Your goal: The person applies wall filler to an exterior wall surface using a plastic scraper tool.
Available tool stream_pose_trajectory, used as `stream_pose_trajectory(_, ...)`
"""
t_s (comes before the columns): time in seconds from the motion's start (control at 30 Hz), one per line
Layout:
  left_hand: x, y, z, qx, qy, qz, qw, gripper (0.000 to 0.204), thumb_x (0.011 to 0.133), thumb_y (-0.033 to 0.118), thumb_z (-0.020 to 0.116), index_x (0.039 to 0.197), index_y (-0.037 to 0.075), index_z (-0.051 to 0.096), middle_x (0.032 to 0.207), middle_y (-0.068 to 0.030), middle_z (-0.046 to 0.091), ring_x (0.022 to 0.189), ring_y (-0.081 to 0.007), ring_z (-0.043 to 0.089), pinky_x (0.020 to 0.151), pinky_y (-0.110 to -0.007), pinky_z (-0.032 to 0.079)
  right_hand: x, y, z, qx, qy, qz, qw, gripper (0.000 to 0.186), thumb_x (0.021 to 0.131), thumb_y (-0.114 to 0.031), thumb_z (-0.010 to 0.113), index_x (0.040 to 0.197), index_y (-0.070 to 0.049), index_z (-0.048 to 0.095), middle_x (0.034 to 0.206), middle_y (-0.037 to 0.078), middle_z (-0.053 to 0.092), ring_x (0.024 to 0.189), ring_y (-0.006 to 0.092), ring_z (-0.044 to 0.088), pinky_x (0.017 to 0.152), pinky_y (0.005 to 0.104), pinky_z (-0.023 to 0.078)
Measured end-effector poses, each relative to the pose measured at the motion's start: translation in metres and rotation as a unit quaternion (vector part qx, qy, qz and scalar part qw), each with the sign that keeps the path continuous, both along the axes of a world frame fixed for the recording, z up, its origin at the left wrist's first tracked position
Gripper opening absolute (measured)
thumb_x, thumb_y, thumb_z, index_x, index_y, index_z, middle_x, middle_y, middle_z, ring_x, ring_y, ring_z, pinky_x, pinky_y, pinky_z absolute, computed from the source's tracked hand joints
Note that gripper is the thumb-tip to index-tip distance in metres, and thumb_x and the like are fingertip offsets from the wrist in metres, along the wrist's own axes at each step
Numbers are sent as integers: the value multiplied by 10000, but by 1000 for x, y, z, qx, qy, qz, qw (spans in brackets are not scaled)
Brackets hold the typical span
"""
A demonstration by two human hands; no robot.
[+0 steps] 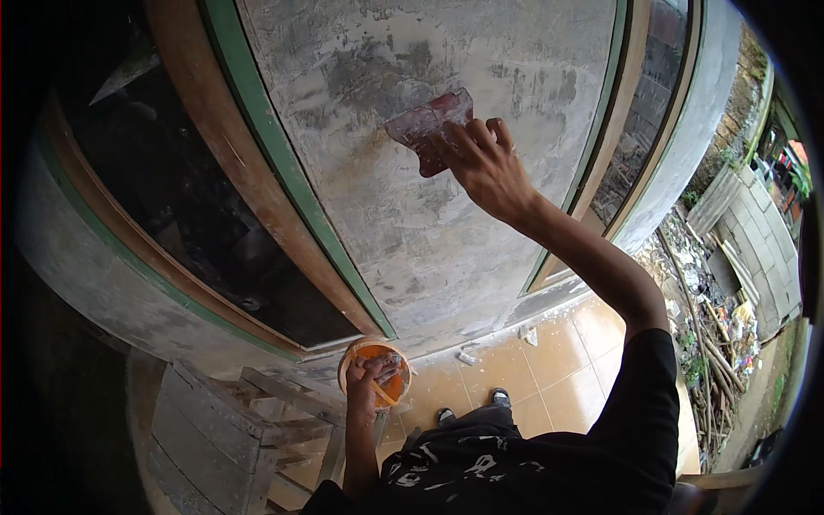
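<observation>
My right hand is raised against the wall, its fingers closed on a dark red, putty-smeared spreader. The spreader's wide blade lies at the wall surface, which is patchy grey and white with uneven putty. Low on the left, my left hand is closed at an orange bucket, with the fingers over its opening. A greyish-white lump or smeared piece shows beside those fingers; I cannot make out which. The bucket's contents are mostly hidden by the hand.
Windows with wooden and green frames flank the wall. A grey wooden bench stands close on my left. White scraps lie on the tan tiled floor by the wall. Rubbish and sticks lie outside at right.
</observation>
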State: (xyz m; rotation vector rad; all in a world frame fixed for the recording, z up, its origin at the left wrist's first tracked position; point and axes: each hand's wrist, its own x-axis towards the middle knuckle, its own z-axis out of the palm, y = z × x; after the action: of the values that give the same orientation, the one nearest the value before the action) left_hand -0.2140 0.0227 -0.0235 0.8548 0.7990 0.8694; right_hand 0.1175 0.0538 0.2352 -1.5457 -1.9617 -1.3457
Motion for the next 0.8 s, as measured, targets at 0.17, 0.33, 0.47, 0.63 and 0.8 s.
stream_pose_trajectory(0.17, -2, -4, 11, 2, 4, 6, 1000, 290, 820, 159, 650, 1024, -41, 596, 978, -156, 659, 862, -241, 674, 832, -352, 541, 9, -21, -61, -104, 16, 17, 994, 233, 814, -134, 586, 1035, -81, 635, 1071, 87, 473, 993, 231, 444, 900, 403, 344)
stream_pose_trajectory(0.33, 0, -1, 8, 4, -1, -4, 1000, 297, 822, 145, 643, 1040, -45, 577, 970, -166, 655, 861, -244, 674, 822, -351, 546, 21, 5, -42, -132, 11, 23, 991, 133, 819, -139, 580, 892, -100, 684, 1008, 74, 510, 957, 204, 475, 882, 386, 366)
stream_pose_trajectory(0.47, 4, 3, -1, 6, 1, -8, 1000, 327, 816, 157, 645, 1056, -50, 562, 972, -176, 650, 868, -262, 671, 825, -368, 546, 18, 23, 50, 42, -15, 31, 999, 121, 831, -117, 596, 896, -130, 698, 1024, 31, 532, 976, 168, 487, 875, 365, 380)
stream_pose_trajectory(0.63, 19, 6, 9, 1, 10, -6, 1000, 356, 812, 175, 649, 1071, -52, 557, 992, -182, 644, 889, -277, 666, 845, -390, 538, 5, 11, 105, 198, -41, 69, 977, 177, 785, -128, 653, 948, -175, 701, 1009, -4, 551, 926, 149, 487, 847, 325, 378)
stream_pose_trajectory(0.8, 25, 12, 4, 7, -3, -5, 1000, 350, 812, 171, 648, 1087, -27, 558, 1005, -155, 650, 890, -266, 669, 829, -387, 546, 10, 19, 25, 101, -72, 41, 991, 299, 773, -123, 641, 1055, -23, 636, 1045, 70, 517, 905, 189, 469, 811, 339, 373)
